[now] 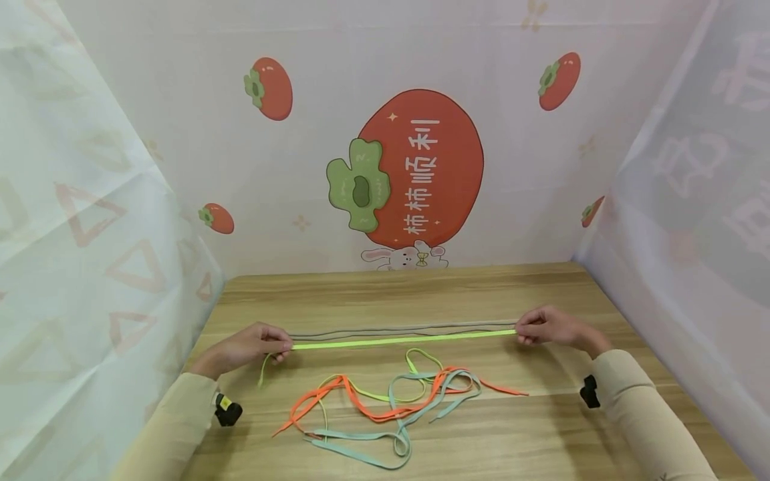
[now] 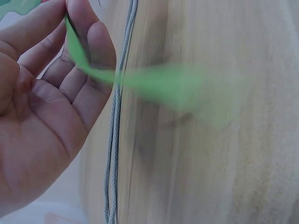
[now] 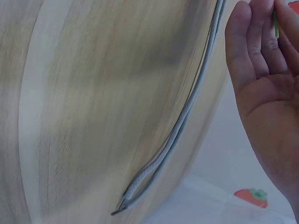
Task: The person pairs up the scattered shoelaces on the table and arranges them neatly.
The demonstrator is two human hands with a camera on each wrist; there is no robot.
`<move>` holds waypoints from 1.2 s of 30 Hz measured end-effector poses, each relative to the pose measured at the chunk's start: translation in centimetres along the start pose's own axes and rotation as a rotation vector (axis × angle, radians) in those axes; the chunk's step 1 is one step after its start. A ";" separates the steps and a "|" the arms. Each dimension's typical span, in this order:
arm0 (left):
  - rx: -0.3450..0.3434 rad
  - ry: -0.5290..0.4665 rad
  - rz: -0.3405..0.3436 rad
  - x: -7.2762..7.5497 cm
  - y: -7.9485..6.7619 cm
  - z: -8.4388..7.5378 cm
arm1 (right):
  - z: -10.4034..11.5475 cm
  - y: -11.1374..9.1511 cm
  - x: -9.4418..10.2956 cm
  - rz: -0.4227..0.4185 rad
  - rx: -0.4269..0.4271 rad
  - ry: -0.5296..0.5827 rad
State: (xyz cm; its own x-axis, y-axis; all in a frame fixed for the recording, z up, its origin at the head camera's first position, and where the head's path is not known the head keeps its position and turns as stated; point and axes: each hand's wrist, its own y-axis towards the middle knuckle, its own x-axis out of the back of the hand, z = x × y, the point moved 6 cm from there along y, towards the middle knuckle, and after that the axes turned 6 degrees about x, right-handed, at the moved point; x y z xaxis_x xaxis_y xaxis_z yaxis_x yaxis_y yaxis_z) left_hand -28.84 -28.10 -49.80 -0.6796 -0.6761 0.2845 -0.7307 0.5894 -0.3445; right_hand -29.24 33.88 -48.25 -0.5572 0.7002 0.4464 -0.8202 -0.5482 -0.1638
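A neon yellow-green shoelace (image 1: 403,340) runs nearly straight between my two hands. My left hand (image 1: 259,342) pinches it at one side, and a loose tail (image 2: 173,86) hangs from those fingers, blurred in the left wrist view. At the other side my right hand (image 1: 550,326) pinches the lace between thumb and fingers; only a short green bit (image 3: 276,25) shows there in the right wrist view. Just behind the stretched lace lies a grey shoelace (image 1: 373,331), doubled lengthwise on the table, with one tipped end visible below my right hand in that wrist's view.
Nearer me on the wooden table (image 1: 493,441) lie tangled laces: an orange one (image 1: 367,413), a light blue one (image 1: 361,436) and another yellow-green one (image 1: 412,361). A white printed sheet (image 1: 511,200) stands behind the table, with more sheets along both sides.
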 end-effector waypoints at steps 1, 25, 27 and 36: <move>0.009 0.000 -0.007 0.2 0.0 0.1 | -0.2 -0.1 0.3 -0.012 -0.005 0.003; 0.044 0.170 -0.470 5.0 0.1 0.9 | -1.6 -0.2 3.9 -0.321 -0.131 -0.349; 0.054 0.275 -0.562 5.3 0.1 0.7 | -1.5 0.1 3.9 -0.342 -0.137 -0.417; 0.155 0.446 -0.742 6.0 0.8 1.1 | -0.5 1.5 3.7 -0.442 -0.136 -0.532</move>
State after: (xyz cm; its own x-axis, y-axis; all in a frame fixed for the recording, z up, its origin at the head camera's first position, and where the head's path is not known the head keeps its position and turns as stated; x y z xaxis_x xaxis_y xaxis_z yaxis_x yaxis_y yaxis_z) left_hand -33.43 -32.19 -49.31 -0.0191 -0.6065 0.7948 -0.9989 -0.0216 -0.0405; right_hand -32.56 35.88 -47.33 -0.0570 0.5064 0.8604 -0.9834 -0.1770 0.0390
